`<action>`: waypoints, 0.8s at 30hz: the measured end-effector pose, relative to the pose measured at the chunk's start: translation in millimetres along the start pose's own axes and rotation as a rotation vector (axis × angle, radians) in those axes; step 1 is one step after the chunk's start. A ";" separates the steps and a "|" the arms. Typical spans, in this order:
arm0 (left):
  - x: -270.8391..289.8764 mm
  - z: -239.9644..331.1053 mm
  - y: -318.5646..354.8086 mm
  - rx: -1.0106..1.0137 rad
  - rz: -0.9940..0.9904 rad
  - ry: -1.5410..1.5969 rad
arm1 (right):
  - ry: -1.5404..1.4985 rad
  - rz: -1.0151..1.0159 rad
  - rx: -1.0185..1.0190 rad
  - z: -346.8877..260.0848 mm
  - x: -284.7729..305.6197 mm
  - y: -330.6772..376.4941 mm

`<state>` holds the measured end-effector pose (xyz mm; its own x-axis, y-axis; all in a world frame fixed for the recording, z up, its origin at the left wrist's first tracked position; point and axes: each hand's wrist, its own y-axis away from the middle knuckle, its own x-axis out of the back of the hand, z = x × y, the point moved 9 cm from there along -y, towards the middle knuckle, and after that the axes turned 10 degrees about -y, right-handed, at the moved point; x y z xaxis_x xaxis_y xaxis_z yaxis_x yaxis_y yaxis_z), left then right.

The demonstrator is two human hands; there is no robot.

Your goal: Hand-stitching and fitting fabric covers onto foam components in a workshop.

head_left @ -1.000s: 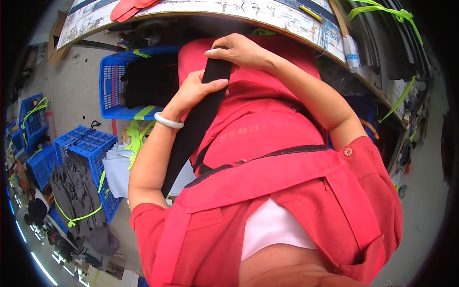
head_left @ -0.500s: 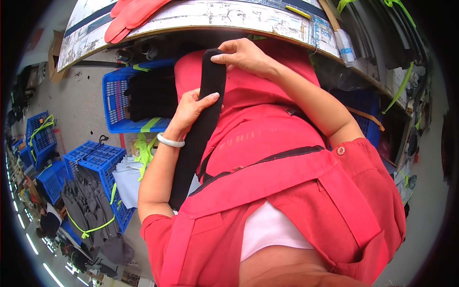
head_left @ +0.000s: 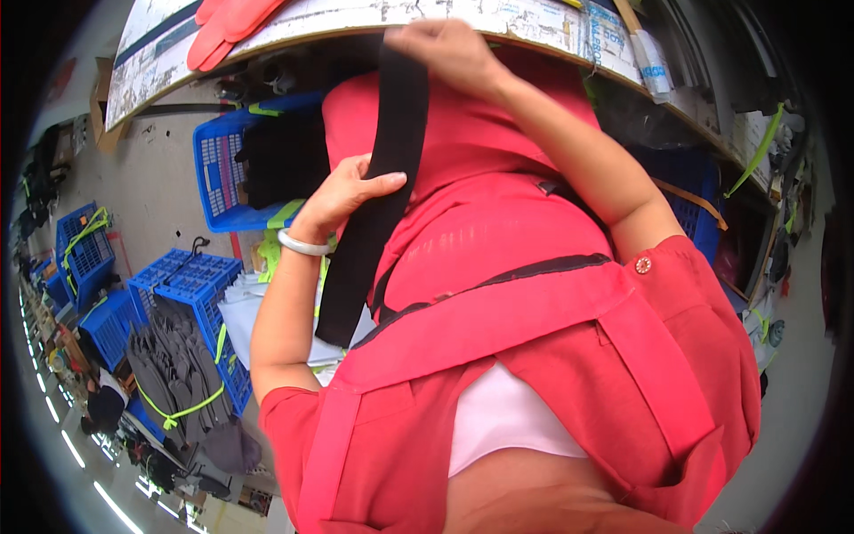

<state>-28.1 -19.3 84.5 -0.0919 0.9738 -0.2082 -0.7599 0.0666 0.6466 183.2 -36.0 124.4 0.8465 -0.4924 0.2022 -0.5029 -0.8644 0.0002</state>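
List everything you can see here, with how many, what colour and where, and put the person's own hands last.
Black fabric strip: one, black, hanging down the person's front between both hands.
Crates: several, blue plastic, on the floor at left; exact count unclear.
Dark crate contents: one pile, black, in the upper blue crate.
Grey bundle: one, grey pieces tied with yellow-green cord, at a lower-left crate.
Rubber glove: one seen, red, on the workbench edge at top.
Workbench: one, whitish and worn, across the top.
Apron: one, red, worn by the person.
Bracelet: one, white, on the left wrist.
Left hand: touching the strip midway.
Right hand: pinching the strip's upper end.
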 end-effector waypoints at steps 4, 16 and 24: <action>67.5 26.2 18.6 -0.150 0.298 -0.182 | -0.364 0.037 -0.131 7.2 3.3 -19.6; 109.6 9.8 33.3 -0.402 0.601 0.237 | -0.332 -0.554 -0.600 2.8 -137.2 77.5; 33.6 -28.8 19.8 -0.336 0.279 0.542 | -0.210 -0.572 -0.470 13.6 -136.9 61.8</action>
<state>-64.7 8.5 69.2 -0.5549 0.6929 -0.4604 -0.8108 -0.3266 0.4857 38.6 -23.4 83.4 0.9890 -0.0316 -0.1447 0.0412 -0.8794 0.4743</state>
